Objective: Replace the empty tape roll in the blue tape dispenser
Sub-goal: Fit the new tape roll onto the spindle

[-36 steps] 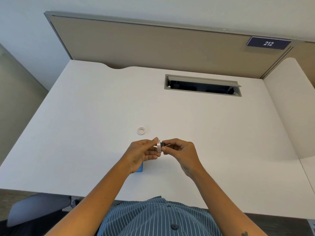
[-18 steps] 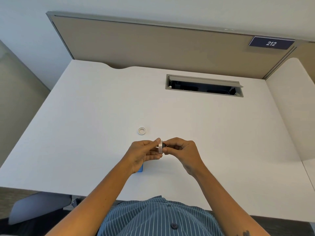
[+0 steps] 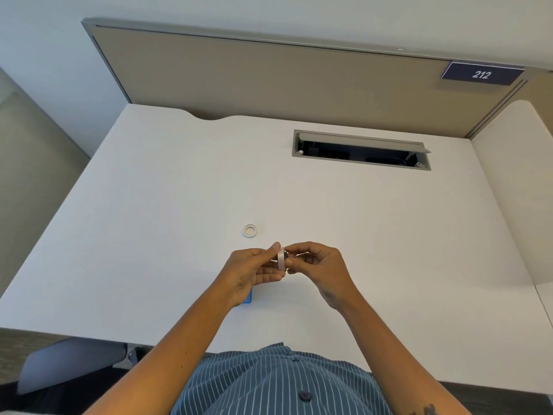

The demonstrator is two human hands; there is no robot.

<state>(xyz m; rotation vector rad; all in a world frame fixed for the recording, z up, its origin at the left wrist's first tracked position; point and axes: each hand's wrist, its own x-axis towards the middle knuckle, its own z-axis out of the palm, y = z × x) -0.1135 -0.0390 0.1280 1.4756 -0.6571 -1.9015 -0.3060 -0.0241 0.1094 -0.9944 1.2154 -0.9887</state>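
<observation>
My left hand point(image 3: 253, 271) and my right hand point(image 3: 321, 268) meet above the white desk point(image 3: 179, 205), both pinching a pale tape roll point(image 3: 281, 258) held on edge between the fingertips. In the earlier frames a small dark piece sat at the roll's right side under my right fingers; it is hidden now. A small white ring, the empty tape core point(image 3: 250, 230), lies flat on the desk just beyond my left hand. Only a blue corner of the tape dispenser point(image 3: 247, 298) shows from under my left wrist.
An open cable slot point(image 3: 360, 151) is set into the desk farther back. A beige partition point(image 3: 269, 82) with a "212" sign point(image 3: 481, 74) closes the far edge. A side desk point(image 3: 514, 190) adjoins at right. A chair part point(image 3: 71, 362) sits low left.
My right fingers have closed in against the roll's right side, covering the dark piece. Both hands stay in place.
</observation>
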